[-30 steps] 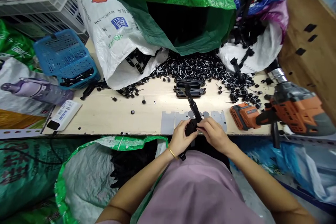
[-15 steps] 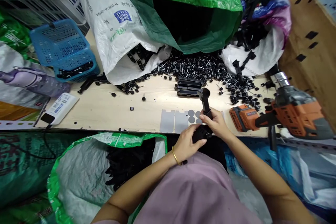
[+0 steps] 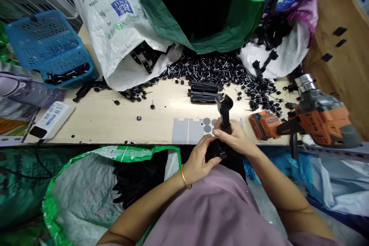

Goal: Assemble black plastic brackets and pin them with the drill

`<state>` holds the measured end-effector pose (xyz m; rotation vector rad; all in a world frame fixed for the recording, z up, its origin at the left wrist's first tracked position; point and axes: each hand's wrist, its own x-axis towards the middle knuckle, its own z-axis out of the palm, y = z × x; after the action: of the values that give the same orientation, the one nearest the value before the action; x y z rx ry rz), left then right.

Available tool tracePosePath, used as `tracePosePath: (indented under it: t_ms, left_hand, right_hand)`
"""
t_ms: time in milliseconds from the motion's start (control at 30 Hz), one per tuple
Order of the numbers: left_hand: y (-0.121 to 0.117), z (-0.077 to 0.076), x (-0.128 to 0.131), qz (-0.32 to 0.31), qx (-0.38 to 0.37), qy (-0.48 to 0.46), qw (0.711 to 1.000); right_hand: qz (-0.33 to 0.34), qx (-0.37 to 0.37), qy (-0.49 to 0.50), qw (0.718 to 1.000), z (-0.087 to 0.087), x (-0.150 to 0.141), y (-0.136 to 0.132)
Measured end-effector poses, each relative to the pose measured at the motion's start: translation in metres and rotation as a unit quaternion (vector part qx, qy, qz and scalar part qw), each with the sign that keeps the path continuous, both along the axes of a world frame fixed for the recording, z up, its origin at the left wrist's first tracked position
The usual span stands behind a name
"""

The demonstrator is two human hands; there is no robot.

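Swung more upright since earlier, the black curve-topped part (image 3: pixel 225 114) is gripped by both hands (image 3: pixel 197 161) (image 3: pixel 235 138).

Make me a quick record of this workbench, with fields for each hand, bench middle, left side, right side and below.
left hand: around a lower black piece
right hand: gripping an upright black piece
pieces joined: cannot tell, fingers cover the meeting point
bench middle: stacked black bars, pinned black bits behind
left side: blue basket, purple bottle
right side: orange power tool
below: green-rimmed sack
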<state>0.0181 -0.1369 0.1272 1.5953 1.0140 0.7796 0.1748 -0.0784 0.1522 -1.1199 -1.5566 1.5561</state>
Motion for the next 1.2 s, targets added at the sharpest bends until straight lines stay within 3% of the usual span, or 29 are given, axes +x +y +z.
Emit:
tracePosePath:
  t_ms: [133,267,333,467,633,733,867,1000,1067,1200]
  left_hand:
    - [0.004,0.002,-0.001,0.016,0.006,0.023,1.0]
    - [0.002,0.0,0.001,0.056,0.016,0.068,0.996]
    - [0.002,-0.001,0.001,0.091,0.028,0.099,0.991]
    - [0.004,0.001,0.002,0.12,0.046,0.137,0.982]
    - [0.004,0.002,0.003,0.107,0.052,0.161,0.98]
    - [0.001,0.003,0.005,0.109,0.058,0.172,0.977]
    - [-0.002,0.006,0.009,0.134,0.084,0.192,0.968]
    - [0.0,0.008,0.009,0.133,0.13,0.216,0.959]
    - [0.001,0.007,0.007,0.122,0.145,0.226,0.955]
    - [0.002,0.001,0.005,0.106,0.151,0.248,0.951]
  right_hand:
    - [-0.166,0.056,-0.013,0.984,-0.005,-0.008,-0.002]
    - [-0.315,0.153,-0.046,0.935,-0.013,0.0,-0.017]
    - [-0.293,0.172,-0.117,0.933,-0.013,0.011,-0.03]
    - [-0.128,0.185,-0.228,0.947,-0.016,0.025,-0.051]
    - [-0.066,0.332,-0.258,0.905,-0.029,0.023,-0.053]
    - [-0.052,0.36,-0.272,0.891,-0.031,0.019,-0.052]
    - [-0.111,0.278,-0.28,0.912,-0.026,0.01,-0.058]
    - [-0.112,0.011,-0.133,0.985,-0.025,0.007,-0.06]
    - [-0.097,-0.093,-0.036,0.99,-0.028,0.008,-0.059]
    - [-0.121,-0.093,-0.045,0.987,-0.033,0.009,-0.056]
